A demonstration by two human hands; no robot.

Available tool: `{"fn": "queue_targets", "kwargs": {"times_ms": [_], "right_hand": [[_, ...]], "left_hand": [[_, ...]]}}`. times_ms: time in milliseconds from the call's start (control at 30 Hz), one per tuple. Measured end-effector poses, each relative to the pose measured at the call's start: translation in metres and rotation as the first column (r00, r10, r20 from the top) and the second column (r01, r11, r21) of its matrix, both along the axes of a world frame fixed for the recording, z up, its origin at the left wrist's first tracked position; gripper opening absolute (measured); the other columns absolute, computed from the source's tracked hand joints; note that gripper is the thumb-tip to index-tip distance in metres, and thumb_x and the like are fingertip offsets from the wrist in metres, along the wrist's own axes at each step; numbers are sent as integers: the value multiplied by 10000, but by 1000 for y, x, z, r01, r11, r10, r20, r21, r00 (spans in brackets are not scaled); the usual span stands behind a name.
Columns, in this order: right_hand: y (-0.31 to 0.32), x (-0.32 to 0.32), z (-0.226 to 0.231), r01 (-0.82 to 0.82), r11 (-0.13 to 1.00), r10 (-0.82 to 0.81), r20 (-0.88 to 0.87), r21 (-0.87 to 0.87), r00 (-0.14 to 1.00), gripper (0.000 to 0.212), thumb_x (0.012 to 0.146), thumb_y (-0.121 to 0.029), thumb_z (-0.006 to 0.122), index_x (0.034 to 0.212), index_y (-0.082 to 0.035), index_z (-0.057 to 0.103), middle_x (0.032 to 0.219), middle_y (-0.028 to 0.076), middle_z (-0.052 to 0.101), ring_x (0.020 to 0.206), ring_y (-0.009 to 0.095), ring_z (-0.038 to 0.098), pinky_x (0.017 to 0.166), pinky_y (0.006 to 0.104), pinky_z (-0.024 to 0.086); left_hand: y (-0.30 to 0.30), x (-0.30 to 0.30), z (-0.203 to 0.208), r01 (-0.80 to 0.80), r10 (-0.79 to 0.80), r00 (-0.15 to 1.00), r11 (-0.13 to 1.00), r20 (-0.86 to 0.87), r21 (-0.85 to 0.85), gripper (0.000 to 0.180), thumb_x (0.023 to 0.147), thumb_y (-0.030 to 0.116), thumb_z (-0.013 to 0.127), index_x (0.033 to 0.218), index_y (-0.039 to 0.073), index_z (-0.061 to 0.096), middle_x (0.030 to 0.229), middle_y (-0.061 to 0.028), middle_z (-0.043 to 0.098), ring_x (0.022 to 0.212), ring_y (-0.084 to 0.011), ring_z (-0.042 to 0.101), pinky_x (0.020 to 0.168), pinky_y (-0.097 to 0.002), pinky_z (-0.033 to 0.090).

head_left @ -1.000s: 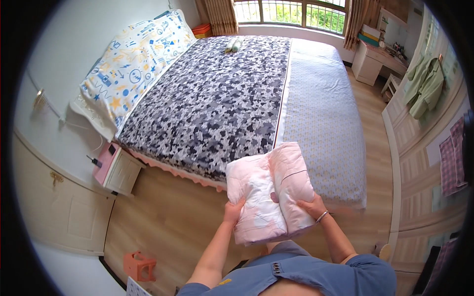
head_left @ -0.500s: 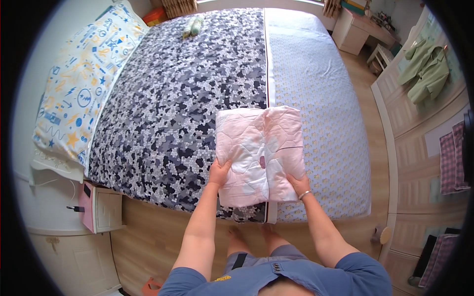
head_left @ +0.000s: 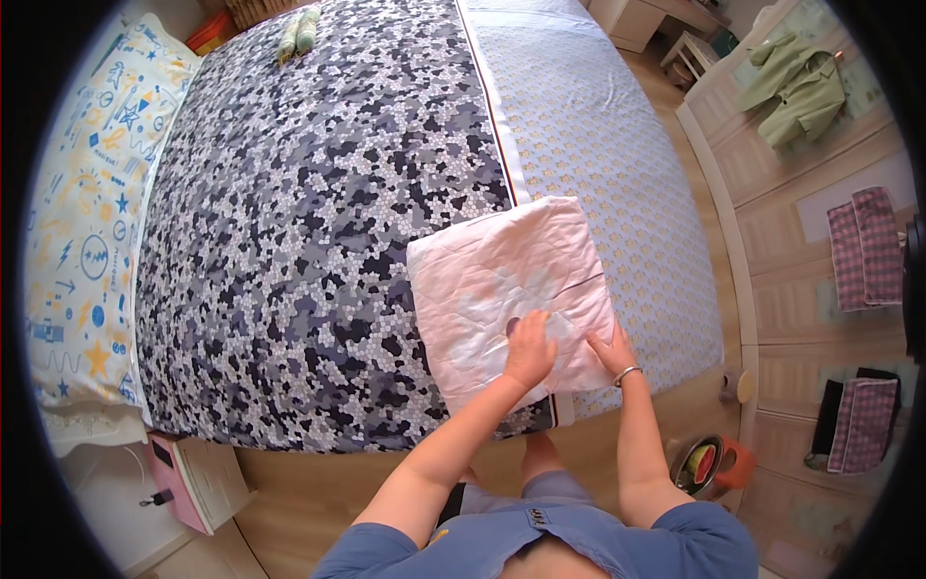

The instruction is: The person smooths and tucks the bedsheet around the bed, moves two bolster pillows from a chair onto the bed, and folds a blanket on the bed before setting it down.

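As the step in hand looks like settling the folded pink quilt (head_left: 482, 256) flat, the next move likely calls for a steady edge and light touch. The quilt lies across the camouflage-patterned sheet (head_left: 299, 251) and pale blue sheet (head_left: 646, 241), under the left hand (head_left: 530, 355), whose grip I cannot tell; the right hand (head_left: 614, 353) has its fingers grasping the right edge.

Well left of the left hand (head_left: 531, 349): white cover (head_left: 82, 198), blue and yellow doodles; nearer the body, white nightstand (head_left: 207, 473), pink top. Far ahead, leftward: two pale-green bundles (head_left: 307, 31). Right of the right hand (head_left: 612, 353), ahead: green jacket (head_left: 801, 92), hung; farther right, checked cloth (head_left: 861, 251). Nearer the body, rightward: bowl (head_left: 681, 454), watermelon (head_left: 703, 461) inside (red flesh showing), orange object (head_left: 739, 467) alongside (kind unclear).
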State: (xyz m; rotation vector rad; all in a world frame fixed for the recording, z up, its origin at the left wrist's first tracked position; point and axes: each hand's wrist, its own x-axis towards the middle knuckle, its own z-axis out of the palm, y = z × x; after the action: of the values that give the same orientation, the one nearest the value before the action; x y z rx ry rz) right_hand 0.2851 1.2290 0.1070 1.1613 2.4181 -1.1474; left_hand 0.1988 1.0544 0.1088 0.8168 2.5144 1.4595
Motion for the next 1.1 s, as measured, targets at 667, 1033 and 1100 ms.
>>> {"fn": "queue_targets", "kwargs": {"times_ms": [667,1033,1100], "right_hand": [[-431,-91,71,-920,237,642,-661,-311,389,421,735,-306,527,1104,-124,440,919,86,580,800,274,562,715,358,421],[-319,-73,-25,-685,703,667,-159,-192,728,239,720,-238,501,868,-66,576,813,135,599,765,275,574,679,357,446],[-303,-86,-34,-605,796,600,-156,20,785,410,715,-328,535,998,-34,497,990,159,535,941,313,498,757,386,409]], "left_hand": [[-408,-81,10,-740,-282,281,544,917,394,747,778,598,341,1199,-20,342,1190,-136,432,1086,-254,422,913,-381,335],[-471,-76,-50,-743,407,145,647,902,-173,616,704,262,665,1192,20,378,1134,-93,480,1013,-211,465,859,-314,363],[-477,-79,-66,-719,560,348,674,751,-169,591,692,205,661,1179,7,391,1105,-92,497,968,-200,486,817,-289,380]]}}
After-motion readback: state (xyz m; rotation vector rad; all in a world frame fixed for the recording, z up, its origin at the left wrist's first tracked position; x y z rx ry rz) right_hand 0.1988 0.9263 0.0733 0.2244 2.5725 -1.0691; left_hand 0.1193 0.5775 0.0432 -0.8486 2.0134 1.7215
